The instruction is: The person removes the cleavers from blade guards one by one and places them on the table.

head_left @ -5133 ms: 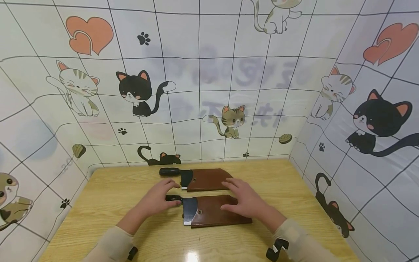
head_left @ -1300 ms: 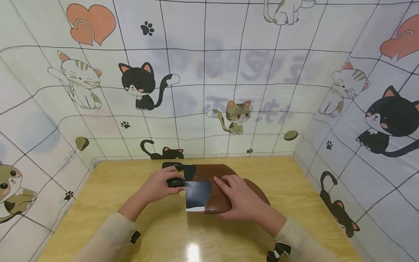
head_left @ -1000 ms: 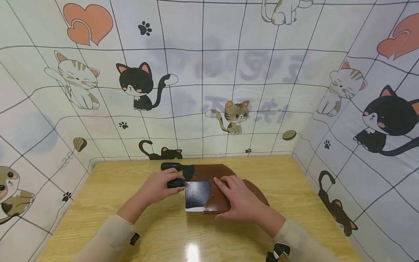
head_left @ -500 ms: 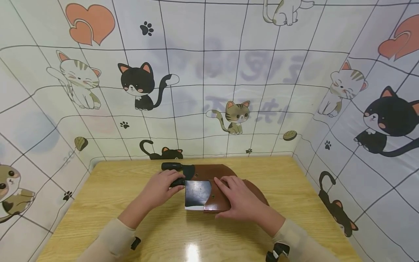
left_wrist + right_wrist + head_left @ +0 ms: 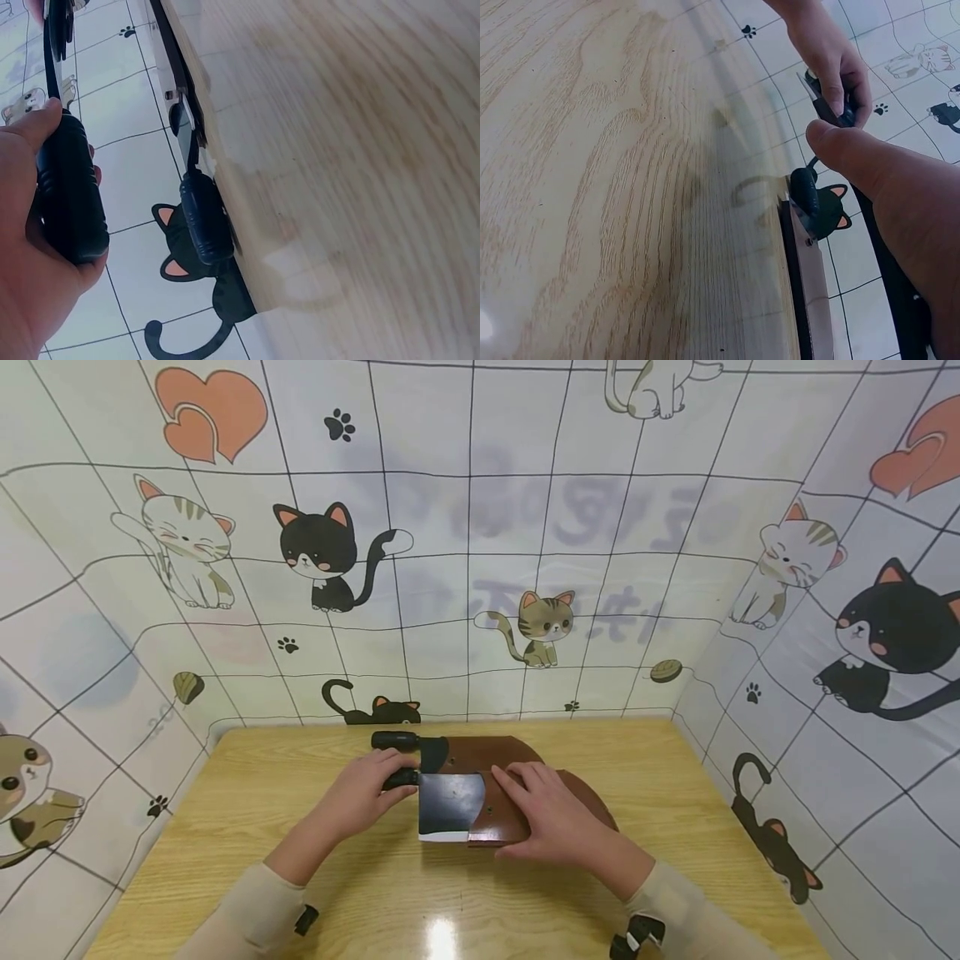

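Note:
Raised off the table is a cleaver point(image 5: 448, 802) with a broad dark blade and a pale edge along its bottom. My left hand point(image 5: 356, 793) grips its black handle point(image 5: 71, 195), thumb along it in the left wrist view. A brown leather sheath point(image 5: 493, 828) covers the right part of the blade; a wide strip near the handle is bare. My right hand point(image 5: 551, 814) holds this sheath across its middle, hiding part of it. Behind lies a second cleaver with a black handle point(image 5: 393, 740), its blade mostly inside another brown sheath point(image 5: 491, 750).
The wooden table point(image 5: 622, 760) reaches back to a white wall cloth point(image 5: 420, 552) printed with cats and grid lines, which also covers both sides. A black wrist strap point(image 5: 637, 937) sits on the right sleeve. Light glares off the table near its front.
Five seconds ago both hands hovered around the near cleaver on the table. Now they hold it raised, farther back, with more blade bare. Within the last second, the blade has slid slightly left.

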`<state>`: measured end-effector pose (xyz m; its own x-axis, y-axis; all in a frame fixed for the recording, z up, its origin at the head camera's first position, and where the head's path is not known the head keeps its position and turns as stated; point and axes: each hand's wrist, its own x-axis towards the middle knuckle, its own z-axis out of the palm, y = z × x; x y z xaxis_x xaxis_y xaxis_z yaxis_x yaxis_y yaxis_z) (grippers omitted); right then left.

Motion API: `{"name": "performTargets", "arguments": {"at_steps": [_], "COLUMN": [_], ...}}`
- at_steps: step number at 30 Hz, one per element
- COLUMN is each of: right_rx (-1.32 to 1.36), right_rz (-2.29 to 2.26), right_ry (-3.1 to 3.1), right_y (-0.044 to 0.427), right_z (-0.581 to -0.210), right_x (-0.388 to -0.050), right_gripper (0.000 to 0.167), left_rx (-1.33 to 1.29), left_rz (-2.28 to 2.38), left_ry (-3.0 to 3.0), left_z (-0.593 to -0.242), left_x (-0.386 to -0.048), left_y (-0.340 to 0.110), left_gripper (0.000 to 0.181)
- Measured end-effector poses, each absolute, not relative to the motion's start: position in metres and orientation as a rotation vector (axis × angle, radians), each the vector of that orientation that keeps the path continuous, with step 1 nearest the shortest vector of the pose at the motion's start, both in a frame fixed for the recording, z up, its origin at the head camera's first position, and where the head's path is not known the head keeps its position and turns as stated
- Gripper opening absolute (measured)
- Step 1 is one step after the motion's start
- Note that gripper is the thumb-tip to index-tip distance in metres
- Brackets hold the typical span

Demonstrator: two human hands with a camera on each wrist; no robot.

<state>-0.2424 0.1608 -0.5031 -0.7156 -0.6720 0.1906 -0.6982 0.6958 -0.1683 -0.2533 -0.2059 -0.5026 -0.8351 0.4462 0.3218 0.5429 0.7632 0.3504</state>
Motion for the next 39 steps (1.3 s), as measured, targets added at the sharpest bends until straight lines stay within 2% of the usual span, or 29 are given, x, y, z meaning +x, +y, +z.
{"name": "performTargets", "arguments": {"at_steps": [15, 39], "right_rx": [1.148, 1.168], "right_rz": [0.342, 0.395], "right_ry": [-2.782, -2.772], "right_y": [0.162, 0.169], "right_z": [-0.504, -0.507], "right_x": [-0.242, -0.24], "right_gripper": [0.129, 0.12], "left_rx": [-0.745, -0.754], "left_rz": [-0.731, -0.753], "left_ry": [-2.764, -2.762], "left_z": [-0.507, -0.511], "left_x": [-0.25, -0.248], "left_y": [-0.219, -0.241], "left_gripper": [0.031, 0.031]}}
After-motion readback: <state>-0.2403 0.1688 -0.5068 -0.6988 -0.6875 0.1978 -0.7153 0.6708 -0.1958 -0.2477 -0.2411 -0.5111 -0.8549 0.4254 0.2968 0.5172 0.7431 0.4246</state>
